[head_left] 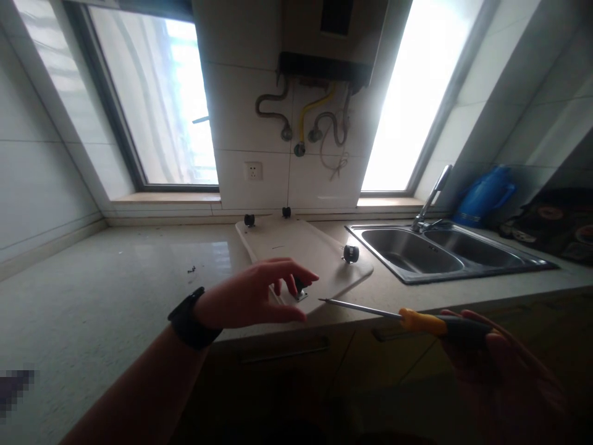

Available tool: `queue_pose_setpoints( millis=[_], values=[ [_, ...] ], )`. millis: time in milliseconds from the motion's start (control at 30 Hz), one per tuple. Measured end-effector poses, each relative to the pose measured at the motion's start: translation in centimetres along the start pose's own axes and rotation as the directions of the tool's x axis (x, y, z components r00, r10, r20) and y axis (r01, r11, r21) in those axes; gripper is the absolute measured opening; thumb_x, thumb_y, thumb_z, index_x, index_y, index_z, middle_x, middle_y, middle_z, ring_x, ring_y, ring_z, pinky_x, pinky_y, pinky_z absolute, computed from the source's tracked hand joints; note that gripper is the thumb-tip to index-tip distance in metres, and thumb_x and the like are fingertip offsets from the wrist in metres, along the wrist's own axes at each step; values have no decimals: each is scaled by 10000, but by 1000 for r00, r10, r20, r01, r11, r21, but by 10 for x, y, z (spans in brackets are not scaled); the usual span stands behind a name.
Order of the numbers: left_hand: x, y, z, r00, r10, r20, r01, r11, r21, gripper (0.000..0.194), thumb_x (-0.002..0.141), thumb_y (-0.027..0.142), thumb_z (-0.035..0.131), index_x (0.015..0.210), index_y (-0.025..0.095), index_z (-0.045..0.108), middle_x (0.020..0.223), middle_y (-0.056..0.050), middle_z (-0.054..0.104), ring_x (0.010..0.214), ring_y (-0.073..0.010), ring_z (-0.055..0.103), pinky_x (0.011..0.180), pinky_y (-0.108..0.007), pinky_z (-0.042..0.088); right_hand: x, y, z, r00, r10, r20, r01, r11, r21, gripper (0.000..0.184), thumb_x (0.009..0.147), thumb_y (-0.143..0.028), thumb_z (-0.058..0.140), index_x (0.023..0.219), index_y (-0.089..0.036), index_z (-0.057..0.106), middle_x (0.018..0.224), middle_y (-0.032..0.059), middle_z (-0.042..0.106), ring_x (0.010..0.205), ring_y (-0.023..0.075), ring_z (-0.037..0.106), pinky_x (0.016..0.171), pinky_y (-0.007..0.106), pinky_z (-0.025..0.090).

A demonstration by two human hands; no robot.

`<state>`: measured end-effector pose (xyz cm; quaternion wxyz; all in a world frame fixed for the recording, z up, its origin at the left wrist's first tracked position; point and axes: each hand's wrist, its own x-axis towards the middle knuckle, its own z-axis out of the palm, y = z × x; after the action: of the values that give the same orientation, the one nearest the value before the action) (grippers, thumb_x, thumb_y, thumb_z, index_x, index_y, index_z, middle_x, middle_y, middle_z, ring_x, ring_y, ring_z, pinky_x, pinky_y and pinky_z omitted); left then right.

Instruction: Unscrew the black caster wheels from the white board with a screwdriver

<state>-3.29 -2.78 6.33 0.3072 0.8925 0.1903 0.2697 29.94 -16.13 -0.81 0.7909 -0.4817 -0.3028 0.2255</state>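
Observation:
A pale board (301,247) lies upside down on the counter, with small black caster wheels at its corners. One wheel (351,253) stands at the right corner. My left hand (259,295), with a black watch on the wrist, reaches over the board's near corner, its fingers curled around the wheel there (299,288). My right hand (495,358) grips a screwdriver (407,318) with a yellow and black handle. Its thin shaft points left, and the tip stops just right of the near corner wheel.
A steel double sink (445,253) with a tap (430,201) sits at the right. A blue jug (484,198) stands behind it. Tiny dark bits (191,269) lie on the counter at the left. Hoses and a wall socket (252,170) are on the back wall between two windows.

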Motion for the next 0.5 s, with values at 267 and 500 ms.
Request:
queue_pose_setpoints(
  millis=[267, 500],
  values=[
    [-31, -14, 70, 916, -388, -102, 239, 731, -640, 366, 901, 331, 734, 1237, 221, 641, 1150, -78, 684, 866, -137, 631, 720, -271, 534, -2, 24, 1, 981, 186, -59, -179, 979, 101, 352, 756, -448, 809, 1018, -219, 753, 976, 32, 765, 900, 197, 744, 728, 207, 634],
    [-27, -2, 102, 886, -418, -199, 105, 601, -793, 252, 800, 282, 837, 1003, 178, 727, 927, -29, 711, 688, -83, 599, 604, -200, 492, -10, 30, 1, 942, 332, -44, -324, 937, 131, 443, 706, -465, 836, 1072, -229, 751, 1062, 15, 763, 871, 168, 739, 739, 173, 618]
  ],
)
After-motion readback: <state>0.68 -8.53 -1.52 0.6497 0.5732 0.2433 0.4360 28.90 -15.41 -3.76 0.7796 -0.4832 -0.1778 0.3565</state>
